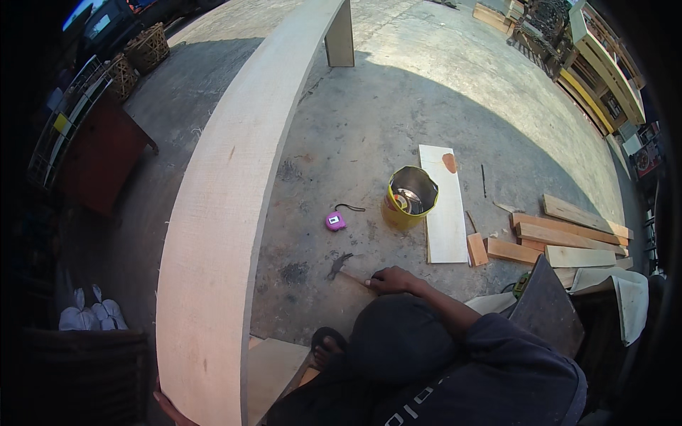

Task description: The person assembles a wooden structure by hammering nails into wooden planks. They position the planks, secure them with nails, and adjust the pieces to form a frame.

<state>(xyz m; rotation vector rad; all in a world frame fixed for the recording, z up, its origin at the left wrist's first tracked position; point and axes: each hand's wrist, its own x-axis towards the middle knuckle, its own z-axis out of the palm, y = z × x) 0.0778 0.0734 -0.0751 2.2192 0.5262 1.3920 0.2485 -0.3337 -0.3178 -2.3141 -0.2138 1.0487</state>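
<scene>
We see concrete floor (341,142): yellow bucket (403,217); purple tape measure (335,221), long wooden assembly (224,156) toward bucket's nine o'clock; pale board (445,213), planks (568,236) toward three.

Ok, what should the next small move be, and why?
I'd probably firm up the lower-left hand on the long pale board: it touches the board's left edge, while the capped person's hand holds a hammer, and a blow could shift the board.

hammer (347,272): 1 | long board (213,234): 1 | bucket (400,220): 1 | baskets (148,48): 2 (woven)
</scene>
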